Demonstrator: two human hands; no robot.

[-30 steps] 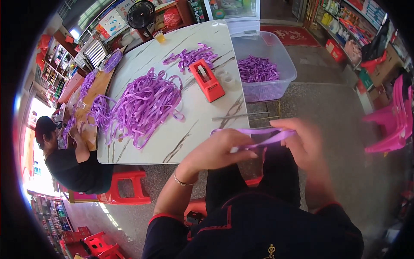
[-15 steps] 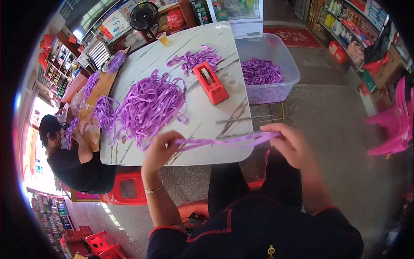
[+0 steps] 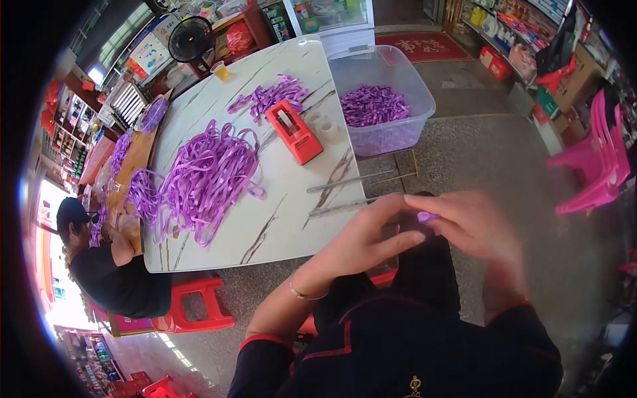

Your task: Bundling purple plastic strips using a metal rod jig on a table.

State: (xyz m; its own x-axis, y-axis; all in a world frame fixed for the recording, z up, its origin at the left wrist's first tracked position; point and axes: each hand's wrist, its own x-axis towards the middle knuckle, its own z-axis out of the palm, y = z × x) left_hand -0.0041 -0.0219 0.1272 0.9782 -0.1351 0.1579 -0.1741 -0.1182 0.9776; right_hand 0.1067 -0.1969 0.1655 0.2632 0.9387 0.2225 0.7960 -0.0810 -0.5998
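Over my lap, just off the table's near right corner, my two hands meet. My right hand [image 3: 472, 224] is closed on a purple ribbon [image 3: 426, 217], of which just a small folded bit shows at the fingertips. Against it comes my left hand [image 3: 363, 240], its thumb spread apart from the curved fingers. The left fingertips are partly hidden behind the right hand, and no ribbon shows in them. A large heap of purple ribbons [image 3: 209, 179] lies on the marble-patterned table [image 3: 285, 229]. Beyond it are a smaller purple pile [image 3: 273, 96] and a red tape dispenser [image 3: 294, 132].
Right of the table stands a clear plastic tub [image 3: 398, 136] holding purple folded ribbons. Metal rods [image 3: 348, 181] lie near the table edge, tape rolls [image 3: 325, 126] by the dispenser. At far left another person [image 3: 109, 265] handles purple ribbons. Pink stacked chairs [image 3: 597, 159] stand right.
My left hand has moved right to meet my right hand, and the ribbon stretched between them is now gathered, mostly hidden. The head view has shifted, so the table appears further left.
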